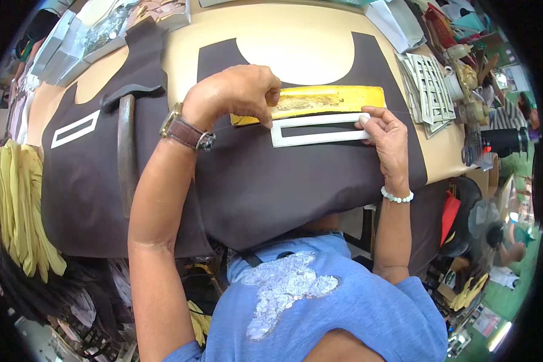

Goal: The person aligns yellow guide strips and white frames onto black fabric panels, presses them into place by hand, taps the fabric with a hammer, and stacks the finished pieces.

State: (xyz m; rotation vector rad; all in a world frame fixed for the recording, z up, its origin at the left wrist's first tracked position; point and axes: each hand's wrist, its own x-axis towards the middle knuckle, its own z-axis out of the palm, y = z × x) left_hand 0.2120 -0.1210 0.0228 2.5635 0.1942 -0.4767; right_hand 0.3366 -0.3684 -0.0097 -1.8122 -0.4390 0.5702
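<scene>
A white rectangular frame with a long slot (pixel 320 140) lies over the dark fabric piece (pixel 271 187) in front of me. My right hand (pixel 386 136) pinches its right end between thumb and fingers. My left hand (pixel 241 93) is bent over the frame's left end, fingers curled in and thumb tip close to the corner; anything between them is hidden. Just behind the frame is a yellow strip with brown worn patches (pixel 359 99), its left part partly covered by my left hand.
On the left, a second dark fabric piece (pixel 84 199) bears another white frame (pixel 60 140) and a hammer-like tool (pixel 127 151). Stacked white templates (pixel 431 90) lie at the right. Boxes (pixel 72 57) stand at the back left; yellow cloth strips (pixel 18 199) hang over the left edge.
</scene>
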